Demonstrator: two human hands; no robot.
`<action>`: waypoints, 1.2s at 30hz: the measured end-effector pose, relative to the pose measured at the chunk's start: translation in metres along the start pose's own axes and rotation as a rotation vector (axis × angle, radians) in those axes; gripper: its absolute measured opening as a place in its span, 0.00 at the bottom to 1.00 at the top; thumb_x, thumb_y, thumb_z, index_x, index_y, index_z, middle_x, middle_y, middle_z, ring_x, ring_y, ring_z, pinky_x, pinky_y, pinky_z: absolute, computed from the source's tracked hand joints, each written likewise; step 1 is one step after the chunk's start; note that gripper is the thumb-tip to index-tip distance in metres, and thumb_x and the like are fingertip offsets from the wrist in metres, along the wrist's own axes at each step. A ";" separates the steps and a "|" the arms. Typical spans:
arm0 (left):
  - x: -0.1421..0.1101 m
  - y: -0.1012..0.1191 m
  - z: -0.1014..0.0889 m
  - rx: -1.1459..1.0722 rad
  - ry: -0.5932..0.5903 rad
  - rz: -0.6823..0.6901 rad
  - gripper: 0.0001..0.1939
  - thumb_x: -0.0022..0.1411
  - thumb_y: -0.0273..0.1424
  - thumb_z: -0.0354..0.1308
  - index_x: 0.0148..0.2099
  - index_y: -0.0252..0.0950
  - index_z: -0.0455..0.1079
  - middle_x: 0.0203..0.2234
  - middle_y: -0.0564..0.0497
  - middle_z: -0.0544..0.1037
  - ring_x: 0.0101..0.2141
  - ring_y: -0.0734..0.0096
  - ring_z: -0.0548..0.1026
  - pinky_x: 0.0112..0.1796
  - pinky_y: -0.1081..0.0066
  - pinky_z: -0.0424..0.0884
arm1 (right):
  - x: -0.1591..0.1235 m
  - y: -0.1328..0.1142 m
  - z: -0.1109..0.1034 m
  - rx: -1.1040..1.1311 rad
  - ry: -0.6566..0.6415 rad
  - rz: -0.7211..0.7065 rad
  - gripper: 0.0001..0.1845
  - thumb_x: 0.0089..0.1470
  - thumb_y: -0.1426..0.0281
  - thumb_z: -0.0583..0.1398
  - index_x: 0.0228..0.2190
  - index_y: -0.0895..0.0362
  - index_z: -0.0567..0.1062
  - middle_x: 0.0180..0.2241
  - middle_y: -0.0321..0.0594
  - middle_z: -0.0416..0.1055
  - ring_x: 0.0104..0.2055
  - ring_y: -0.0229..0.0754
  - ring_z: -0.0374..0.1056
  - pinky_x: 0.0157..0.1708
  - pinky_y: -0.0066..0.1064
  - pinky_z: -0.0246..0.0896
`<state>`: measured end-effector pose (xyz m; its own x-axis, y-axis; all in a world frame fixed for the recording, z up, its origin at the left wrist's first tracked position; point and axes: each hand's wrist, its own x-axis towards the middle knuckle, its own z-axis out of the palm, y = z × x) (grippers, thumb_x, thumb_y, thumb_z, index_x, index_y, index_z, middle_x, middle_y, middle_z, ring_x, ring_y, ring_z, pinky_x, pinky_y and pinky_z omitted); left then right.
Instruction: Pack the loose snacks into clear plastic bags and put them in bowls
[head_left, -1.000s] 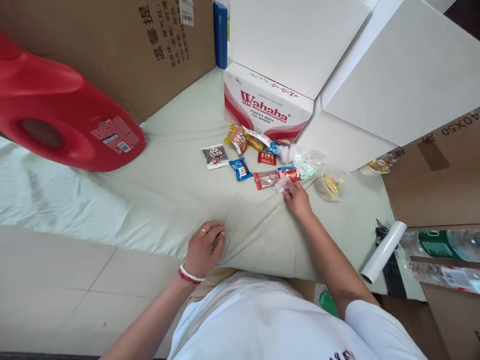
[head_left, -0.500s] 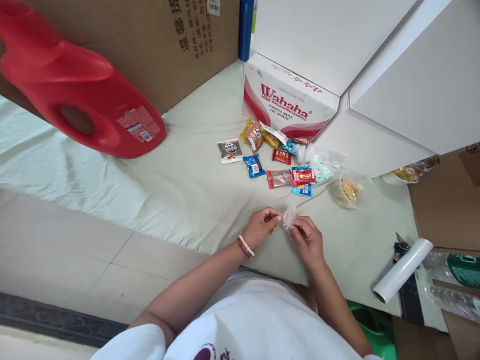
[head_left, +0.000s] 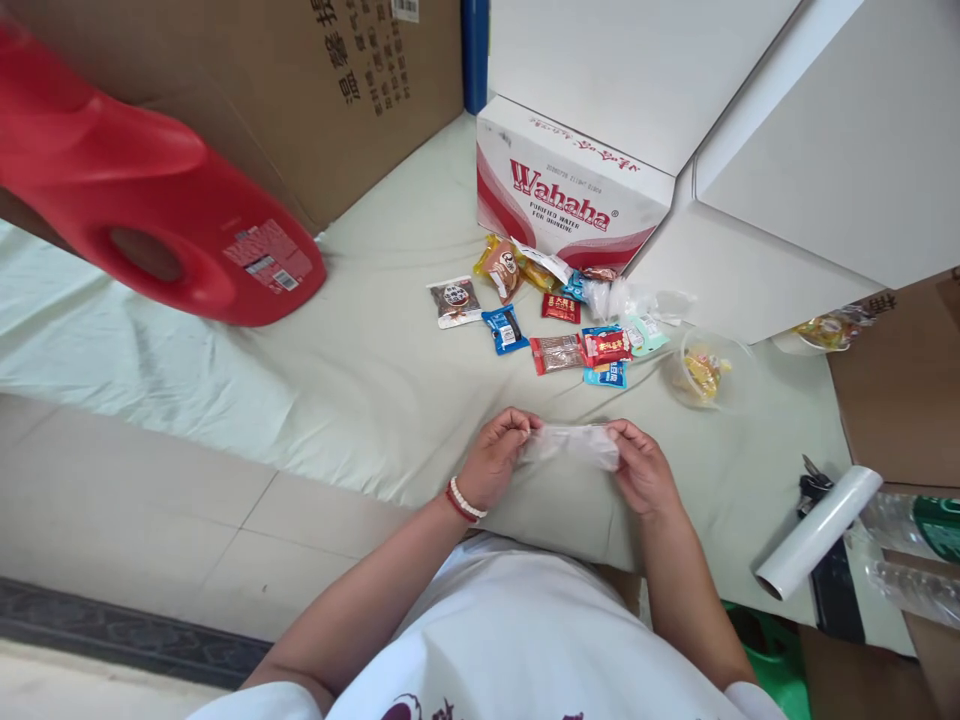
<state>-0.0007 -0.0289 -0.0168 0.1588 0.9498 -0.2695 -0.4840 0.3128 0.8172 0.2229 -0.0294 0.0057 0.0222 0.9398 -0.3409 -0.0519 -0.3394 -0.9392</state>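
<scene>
A thin clear plastic bag [head_left: 574,445] is stretched sideways between my hands, above the near part of the table. My left hand [head_left: 495,455] pinches its left end between thumb and fingers. At the other end, my right hand [head_left: 643,465] grips the plastic the same way. Just beyond lie small snack packets, among them a brown-and-red packet [head_left: 556,353], a red packet [head_left: 607,346] and a blue packet [head_left: 505,329]. More crumpled clear plastic [head_left: 619,298] sits behind them. To the right stands a clear round bowl [head_left: 739,375] with a yellow-wrapped piece [head_left: 703,375] inside.
A Wahaha carton [head_left: 562,190] stands behind the packets, beside white panels [head_left: 810,170]. A large red jug [head_left: 225,250] and a cardboard box [head_left: 247,100] are at the left. A white roll [head_left: 819,532] and plastic bottles [head_left: 915,590] lie at the right.
My hands have moved apart, the left one leftward and the right one rightward. The bunched plastic is now spread into a wide strip between them. The view has shifted slightly.
</scene>
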 end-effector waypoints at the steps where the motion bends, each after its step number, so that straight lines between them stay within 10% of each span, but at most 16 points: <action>1: -0.001 0.002 -0.004 -0.030 -0.002 -0.026 0.09 0.54 0.35 0.61 0.31 0.37 0.64 0.37 0.50 0.76 0.35 0.72 0.71 0.38 0.70 0.67 | 0.001 -0.002 -0.008 0.024 -0.029 0.037 0.18 0.48 0.53 0.69 0.29 0.53 0.75 0.22 0.31 0.61 0.21 0.35 0.53 0.21 0.27 0.49; 8: -0.011 0.007 -0.007 0.187 -0.022 0.121 0.09 0.61 0.35 0.60 0.33 0.37 0.65 0.37 0.49 0.76 0.34 0.72 0.70 0.38 0.70 0.66 | -0.010 -0.009 -0.020 -0.209 0.333 -0.300 0.13 0.57 0.56 0.65 0.36 0.52 0.77 0.32 0.35 0.68 0.25 0.35 0.57 0.24 0.28 0.56; 12: -0.019 0.014 0.004 0.337 -0.140 0.232 0.10 0.64 0.36 0.59 0.33 0.37 0.64 0.38 0.47 0.76 0.37 0.69 0.72 0.42 0.67 0.68 | -0.022 -0.015 0.007 -0.587 -0.050 -0.502 0.22 0.56 0.61 0.66 0.53 0.46 0.76 0.58 0.45 0.68 0.35 0.41 0.69 0.35 0.36 0.69; 16: -0.024 0.021 0.002 0.426 -0.090 0.336 0.07 0.65 0.32 0.56 0.33 0.38 0.63 0.38 0.47 0.75 0.37 0.69 0.73 0.42 0.68 0.70 | -0.011 -0.008 0.007 -0.809 -0.094 -0.569 0.12 0.62 0.67 0.58 0.43 0.49 0.81 0.48 0.44 0.77 0.46 0.48 0.73 0.47 0.42 0.69; 22: -0.031 0.019 -0.006 0.665 0.052 0.566 0.06 0.62 0.23 0.52 0.35 0.39 0.63 0.37 0.49 0.75 0.37 0.70 0.75 0.42 0.67 0.72 | -0.016 -0.008 -0.024 -0.530 0.447 -0.317 0.15 0.58 0.56 0.61 0.36 0.54 0.78 0.34 0.40 0.74 0.30 0.41 0.66 0.31 0.33 0.65; 28: -0.046 0.019 0.013 0.873 -0.078 0.814 0.11 0.60 0.18 0.51 0.40 0.40 0.65 0.40 0.50 0.77 0.39 0.71 0.77 0.41 0.69 0.73 | -0.038 -0.013 0.029 -0.016 -0.071 0.062 0.26 0.50 0.51 0.68 0.46 0.52 0.76 0.34 0.39 0.75 0.33 0.42 0.68 0.25 0.29 0.64; 31: -0.050 0.020 0.012 0.793 -0.092 0.726 0.07 0.61 0.21 0.53 0.37 0.39 0.66 0.40 0.48 0.77 0.41 0.68 0.77 0.44 0.66 0.74 | -0.033 -0.008 0.046 0.071 -0.022 0.000 0.22 0.46 0.58 0.72 0.42 0.52 0.76 0.29 0.33 0.71 0.29 0.37 0.65 0.27 0.28 0.64; 36: -0.045 0.017 0.007 0.382 0.011 0.139 0.15 0.68 0.46 0.51 0.43 0.39 0.65 0.45 0.45 0.74 0.35 0.67 0.78 0.28 0.69 0.74 | -0.030 0.003 0.038 -0.099 0.004 -0.198 0.13 0.56 0.62 0.66 0.42 0.52 0.78 0.32 0.34 0.72 0.31 0.37 0.67 0.32 0.29 0.65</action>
<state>-0.0099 -0.0661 0.0126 0.1038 0.9837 -0.1467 -0.1454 0.1609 0.9762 0.1846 -0.0568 0.0150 0.0260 0.9884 -0.1494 0.0525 -0.1506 -0.9872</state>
